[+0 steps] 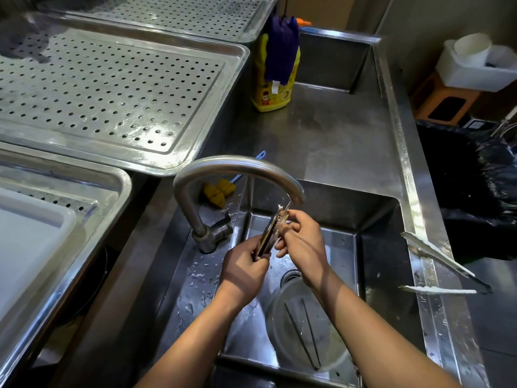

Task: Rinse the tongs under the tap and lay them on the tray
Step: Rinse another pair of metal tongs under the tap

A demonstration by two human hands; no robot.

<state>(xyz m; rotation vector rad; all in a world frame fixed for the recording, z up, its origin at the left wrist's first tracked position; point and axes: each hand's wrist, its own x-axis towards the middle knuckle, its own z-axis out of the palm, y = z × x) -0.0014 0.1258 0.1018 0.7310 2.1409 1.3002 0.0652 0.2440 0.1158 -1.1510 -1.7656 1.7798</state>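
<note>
Tongs [272,233] sit closed between my two hands, tips raised right under the mouth of the tap [237,166] and over the sink [375,236], so whatever runs off falls into the basin. My left hand [246,264] is curled round the lower, handle end, squeezing the arms together and steadying them. My right hand [303,242] pinches the upper end between fingers and thumb, I judge to rub the toothed tips clean. Whether water is running I cannot tell. The perforated tray [112,88] lies on the counter to my left, well apart, its holes suited to draining. A second pair of tongs [442,261] lies on the sink's right rim, and a clear bowl [307,331] rests in the basin below my wrists. Rinsing is in hand; the laying down is not yet done.
</note>
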